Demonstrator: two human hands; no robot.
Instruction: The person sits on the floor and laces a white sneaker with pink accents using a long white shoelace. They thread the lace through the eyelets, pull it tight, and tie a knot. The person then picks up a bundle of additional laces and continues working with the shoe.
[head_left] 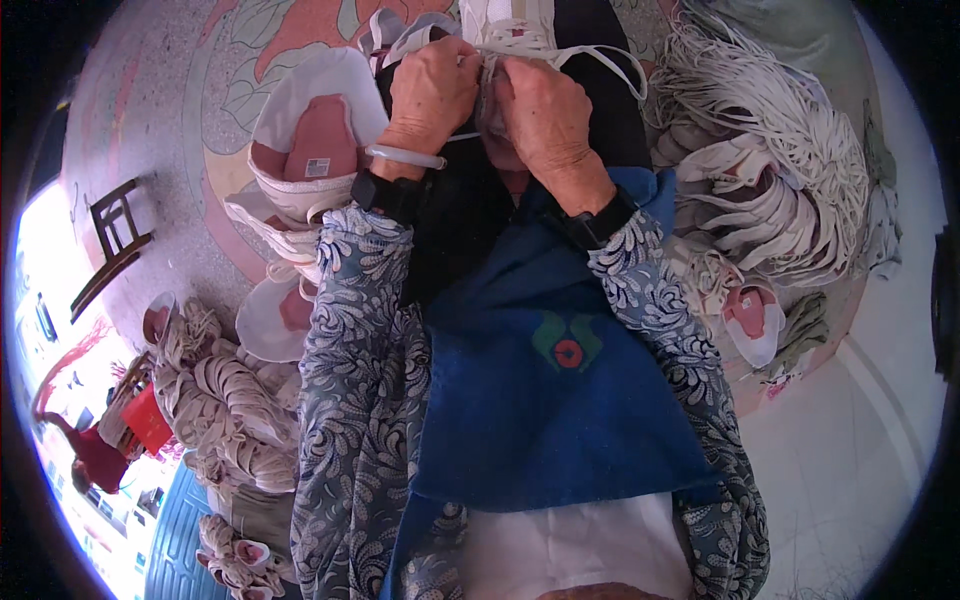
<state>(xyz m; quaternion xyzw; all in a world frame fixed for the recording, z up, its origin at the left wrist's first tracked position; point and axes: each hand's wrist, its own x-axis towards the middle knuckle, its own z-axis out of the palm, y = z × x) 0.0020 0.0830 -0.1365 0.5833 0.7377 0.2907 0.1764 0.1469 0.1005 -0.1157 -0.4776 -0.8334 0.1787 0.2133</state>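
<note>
Both my hands meet over my dark-clad lap at the top of the view, fingers bent in a pinch. Between them is a pale shoe upper [500, 148] with a pink inside. My left hand [432, 92] grips its left edge and my right hand [545, 112] its right edge; the fingertips are partly hidden. A white lace [608, 52] loops out to the right beyond my right hand. Just past my hands lies a white laced shoe upper [515, 35]. Left of my left wrist sits a white shoe upper with a pink insole-like lining [318, 140].
More uppers [285, 235] are stacked below that one, with tied bundles [235, 400] at the lower left. On the right lies a big heap of uppers and loose laces [770, 150]. A blue apron [550, 420] covers my front. A wooden chair [112, 245] stands far left.
</note>
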